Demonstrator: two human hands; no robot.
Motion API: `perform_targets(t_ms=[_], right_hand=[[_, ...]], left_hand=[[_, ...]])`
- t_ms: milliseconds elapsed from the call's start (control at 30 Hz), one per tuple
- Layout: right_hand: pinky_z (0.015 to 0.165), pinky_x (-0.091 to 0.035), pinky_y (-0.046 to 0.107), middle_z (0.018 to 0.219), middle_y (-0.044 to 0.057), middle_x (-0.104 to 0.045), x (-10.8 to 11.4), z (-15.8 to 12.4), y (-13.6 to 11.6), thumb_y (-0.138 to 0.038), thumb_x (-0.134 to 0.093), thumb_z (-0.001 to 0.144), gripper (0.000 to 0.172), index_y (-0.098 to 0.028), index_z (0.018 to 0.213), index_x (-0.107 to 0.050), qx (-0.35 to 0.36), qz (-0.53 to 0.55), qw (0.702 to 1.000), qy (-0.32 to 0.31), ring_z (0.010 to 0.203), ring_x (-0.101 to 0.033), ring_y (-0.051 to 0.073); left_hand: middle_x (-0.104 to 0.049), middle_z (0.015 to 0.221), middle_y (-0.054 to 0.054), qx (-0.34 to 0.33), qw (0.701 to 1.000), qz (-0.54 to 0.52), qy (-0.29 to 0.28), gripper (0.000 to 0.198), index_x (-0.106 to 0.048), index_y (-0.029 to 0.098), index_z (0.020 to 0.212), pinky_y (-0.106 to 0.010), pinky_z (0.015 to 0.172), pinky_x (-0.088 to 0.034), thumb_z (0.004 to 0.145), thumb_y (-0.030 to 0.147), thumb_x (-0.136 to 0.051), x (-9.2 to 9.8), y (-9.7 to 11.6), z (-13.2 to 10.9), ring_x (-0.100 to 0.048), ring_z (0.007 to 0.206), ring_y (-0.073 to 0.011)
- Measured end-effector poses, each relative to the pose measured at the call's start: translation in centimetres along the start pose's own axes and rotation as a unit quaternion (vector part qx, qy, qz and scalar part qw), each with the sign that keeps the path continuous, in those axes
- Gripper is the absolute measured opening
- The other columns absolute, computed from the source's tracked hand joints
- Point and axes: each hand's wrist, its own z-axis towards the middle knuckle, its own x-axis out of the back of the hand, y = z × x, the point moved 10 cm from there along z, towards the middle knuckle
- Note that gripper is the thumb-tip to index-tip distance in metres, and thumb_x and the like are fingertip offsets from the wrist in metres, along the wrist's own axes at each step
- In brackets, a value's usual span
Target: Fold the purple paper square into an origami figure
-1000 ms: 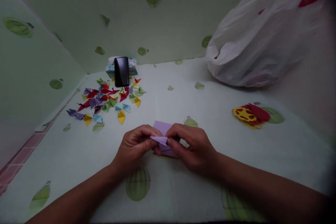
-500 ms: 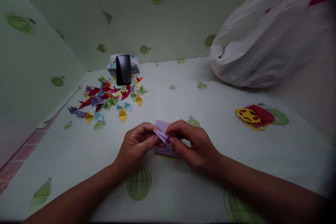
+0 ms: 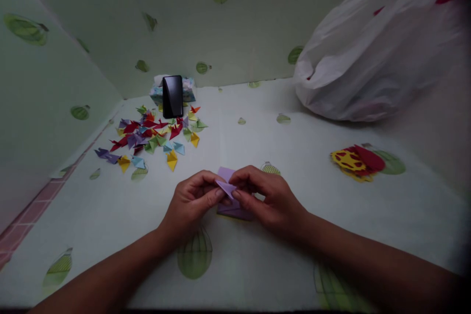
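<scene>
Both forearms enter from the near edge of the table (image 3: 331, 122), which is covered by a pale green cloth printed with balloon motifs. The left hand (image 3: 189, 203) and the right hand (image 3: 270, 201) meet just inside the near edge, about midway along it, with fingertips and thumbs pinched together on a small folded piece of lilac paper (image 3: 225, 187). The piece is pale purple, creased into a narrow pointed flap that juts up between the two thumbs; its folds are sharp and its tip points toward the left hand. Directly beneath the hands lies a flat stack of lilac paper sheets (image 3: 235, 211), darker in shadow, with one corner showing beyond the fingers. Toward the right edge rests a red and yellow cut-paper piece (image 3: 355, 161). Toward the far left corner is a scatter of folded paper shapes (image 3: 154, 140) in red, purple, yellow, green and blue, well apart from the hands. Behind the scatter a black phone (image 3: 172, 96) stands upright against a patterned tissue box (image 3: 189, 89). At the far right corner sits a crumpled white plastic bag (image 3: 371, 54).
</scene>
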Motion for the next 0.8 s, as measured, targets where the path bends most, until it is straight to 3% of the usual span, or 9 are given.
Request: perform_targets(t_ms=[167,633,800], right_hand=[[0.058,-0.047,0.02,0.082,0.0,-0.066,-0.1,0.2,0.0,-0.005,-0.057,0.085,0.017,-0.017,0.097,-0.061,-0.009,-0.001,1.0,0.001,0.066,-0.059,0.009],[0.055,-0.042,0.02,0.07,-0.001,-0.063,0.3,-0.1,-0.4,-0.01,-0.057,0.09,0.009,-0.015,0.09,-0.064,-0.002,-0.041,0.999,0.014,0.059,-0.055,0.008],[0.05,-0.04,0.021,0.064,-0.002,-0.059,0.0,-0.2,1.3,-0.016,-0.054,0.09,0.012,-0.016,0.078,-0.057,-0.101,0.05,0.994,0.003,0.053,-0.05,0.009]], left_hand=[[-0.073,0.077,-0.001,0.013,1.0,-0.001,0.008,0.006,-0.071,0.017,0.09,-0.021,0.072,-0.055,0.085,0.018,-0.073,0.2,-0.3,0.0,-0.069,0.072,-0.0105],[-0.073,0.077,-0.001,0.0,1.0,-0.011,-0.005,0.003,-0.07,0.017,0.092,-0.019,0.072,-0.053,0.088,0.017,-0.07,-0.1,0.0,-0.1,-0.068,0.072,-0.0096],[-0.073,0.08,-0.002,-0.012,1.0,-0.007,-0.015,0.004,-0.07,0.017,0.091,-0.021,0.072,-0.055,0.087,0.016,-0.07,-0.4,0.2,-0.2,-0.069,0.074,-0.0109]])
